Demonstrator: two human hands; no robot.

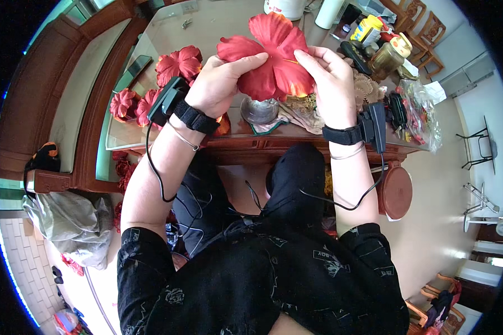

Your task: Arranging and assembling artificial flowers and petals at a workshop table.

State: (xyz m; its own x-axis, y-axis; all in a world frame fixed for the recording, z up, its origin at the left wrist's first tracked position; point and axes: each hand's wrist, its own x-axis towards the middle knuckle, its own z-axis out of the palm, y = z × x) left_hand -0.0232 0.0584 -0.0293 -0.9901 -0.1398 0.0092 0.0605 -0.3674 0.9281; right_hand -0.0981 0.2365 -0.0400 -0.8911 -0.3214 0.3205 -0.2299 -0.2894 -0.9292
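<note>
A large red artificial flower [274, 47] with broad petals and orange-yellow edges is held up above the near part of the table. My left hand [215, 81] pinches it near the middle, thumb lying on the petals. On the other side, my right hand [334, 78] grips a right-hand petal between thumb and fingers. Smaller red artificial flowers, one [179, 65] nearest my left wrist and another [123, 104] farther left, lie on the table. Beneath the held flower sit a round metal bowl [259, 111] and a crumpled cloth [304, 121].
The glass-topped wooden table [167, 30] carries a phone [133, 73] at left. To the right stand a jar with a yellowish lid [387, 58], a yellow container [366, 29] and a clear plastic bag [422, 111]. A round reddish-brown stool [398, 192] stands beside the table.
</note>
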